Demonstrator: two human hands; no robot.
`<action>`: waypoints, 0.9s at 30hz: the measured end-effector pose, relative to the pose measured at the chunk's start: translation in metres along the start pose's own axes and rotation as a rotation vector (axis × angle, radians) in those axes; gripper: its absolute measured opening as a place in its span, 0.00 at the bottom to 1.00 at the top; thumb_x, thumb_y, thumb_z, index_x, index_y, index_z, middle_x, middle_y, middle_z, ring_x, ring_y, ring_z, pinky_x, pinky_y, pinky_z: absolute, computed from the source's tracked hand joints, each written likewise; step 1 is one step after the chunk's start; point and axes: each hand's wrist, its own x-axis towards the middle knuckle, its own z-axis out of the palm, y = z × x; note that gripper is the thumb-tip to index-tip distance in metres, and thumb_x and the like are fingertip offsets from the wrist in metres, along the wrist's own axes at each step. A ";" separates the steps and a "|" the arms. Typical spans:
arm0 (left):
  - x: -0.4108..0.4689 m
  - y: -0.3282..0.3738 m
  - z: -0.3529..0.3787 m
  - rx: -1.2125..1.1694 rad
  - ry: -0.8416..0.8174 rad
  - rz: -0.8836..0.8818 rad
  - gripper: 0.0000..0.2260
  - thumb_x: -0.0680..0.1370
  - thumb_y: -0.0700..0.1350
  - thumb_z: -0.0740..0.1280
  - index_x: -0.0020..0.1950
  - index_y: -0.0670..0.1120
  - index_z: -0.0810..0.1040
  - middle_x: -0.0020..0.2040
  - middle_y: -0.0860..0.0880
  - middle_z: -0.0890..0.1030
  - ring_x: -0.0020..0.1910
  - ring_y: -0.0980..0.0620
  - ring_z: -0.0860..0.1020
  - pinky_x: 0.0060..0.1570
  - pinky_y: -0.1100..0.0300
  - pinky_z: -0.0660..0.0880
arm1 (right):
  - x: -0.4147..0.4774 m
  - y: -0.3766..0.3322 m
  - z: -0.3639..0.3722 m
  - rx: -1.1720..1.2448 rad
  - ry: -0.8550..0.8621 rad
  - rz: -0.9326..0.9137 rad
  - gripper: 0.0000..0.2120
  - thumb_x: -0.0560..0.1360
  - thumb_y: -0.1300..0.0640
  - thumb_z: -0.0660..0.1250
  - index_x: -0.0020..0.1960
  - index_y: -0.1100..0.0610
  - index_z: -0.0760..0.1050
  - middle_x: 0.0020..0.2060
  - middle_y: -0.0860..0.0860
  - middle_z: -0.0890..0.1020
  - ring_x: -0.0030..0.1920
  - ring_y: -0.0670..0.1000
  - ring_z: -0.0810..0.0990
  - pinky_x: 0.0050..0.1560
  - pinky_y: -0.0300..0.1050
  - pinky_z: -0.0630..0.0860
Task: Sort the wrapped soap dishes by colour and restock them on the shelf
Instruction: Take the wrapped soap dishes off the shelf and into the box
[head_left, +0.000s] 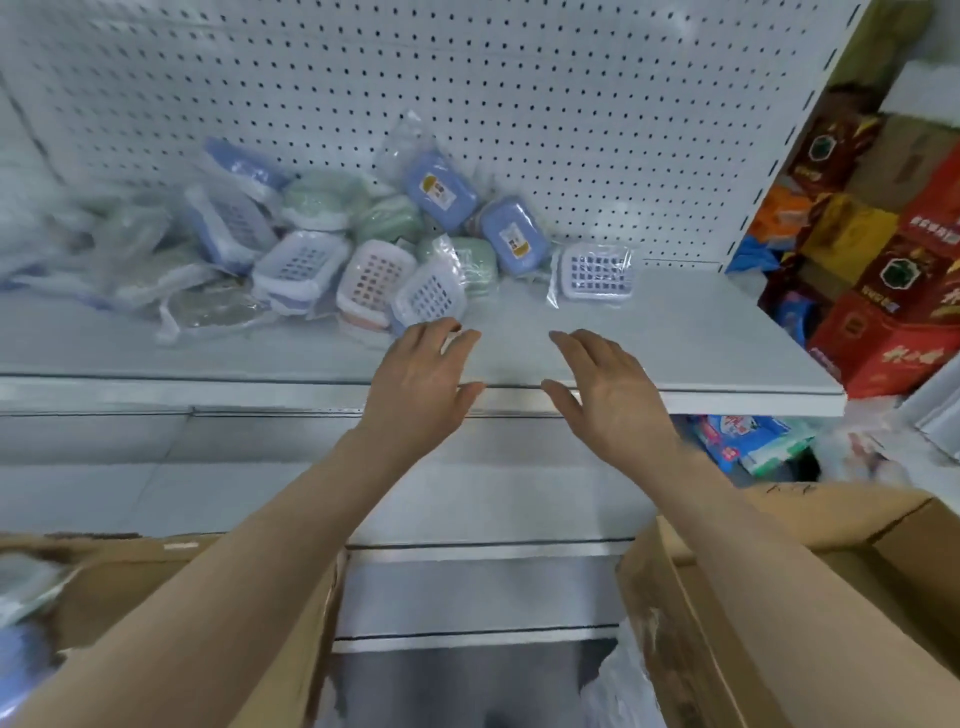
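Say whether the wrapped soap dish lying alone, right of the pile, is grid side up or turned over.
Grid side up: the lone soap dish shows its white drain grid through the clear wrap.

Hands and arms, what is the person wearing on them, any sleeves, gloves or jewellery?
Nothing visible. The left hand and right hand are bare, with no gloves or rings that show. The left forearm and right forearm carry no sleeves, watch or bracelet within the frame.

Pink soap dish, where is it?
In the head view, the pink soap dish sits on the shelf, at the front of the pile, just beyond the left hand.
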 end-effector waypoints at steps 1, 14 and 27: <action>0.009 -0.005 0.005 0.011 -0.014 -0.049 0.27 0.70 0.50 0.75 0.66 0.42 0.76 0.62 0.40 0.76 0.58 0.38 0.76 0.58 0.45 0.75 | 0.015 0.008 0.009 0.020 0.000 -0.018 0.26 0.78 0.46 0.58 0.69 0.62 0.72 0.59 0.60 0.78 0.56 0.62 0.78 0.55 0.56 0.77; 0.123 -0.059 0.059 0.278 -0.202 -0.487 0.35 0.75 0.58 0.67 0.77 0.48 0.57 0.73 0.42 0.66 0.70 0.40 0.66 0.68 0.45 0.63 | 0.234 0.093 0.114 -0.001 -0.013 -0.122 0.35 0.70 0.55 0.75 0.72 0.63 0.67 0.62 0.68 0.74 0.55 0.68 0.77 0.48 0.59 0.78; 0.126 -0.051 0.054 0.285 -0.297 -0.559 0.31 0.76 0.57 0.67 0.75 0.52 0.59 0.65 0.47 0.72 0.60 0.43 0.73 0.55 0.50 0.73 | 0.275 0.097 0.123 0.136 -0.078 -0.032 0.35 0.67 0.56 0.77 0.69 0.61 0.66 0.56 0.62 0.70 0.52 0.63 0.72 0.50 0.56 0.74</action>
